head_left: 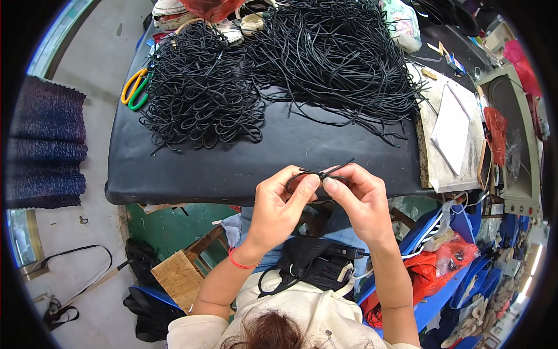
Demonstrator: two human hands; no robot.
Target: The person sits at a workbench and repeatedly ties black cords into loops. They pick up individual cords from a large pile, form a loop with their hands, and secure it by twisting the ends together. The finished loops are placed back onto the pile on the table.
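Note:
Between my two hands is a thin black cord bow (322, 175), with a small knot in its middle and two loose ends sticking up. My left hand (289, 193) pinches the loop on the left side, thumb close to the knot. On the other side my right hand (357, 195) pinches the right loop, its thumb also near the knot. Both hands are just over the near edge of the black-covered table (261, 166). Farther off on it lie a pile of looped, tied black cords (200, 87) at left and a heap of long loose black cords (337, 58) at right.
Scissors (138, 88) with yellow and green handles lie by the left pile. A worn board (459, 131) carrying a white sheet stands at the table's right. Red plastic bags (444, 264) sit low at my right, and a wooden stool (180, 276) is low at my left.

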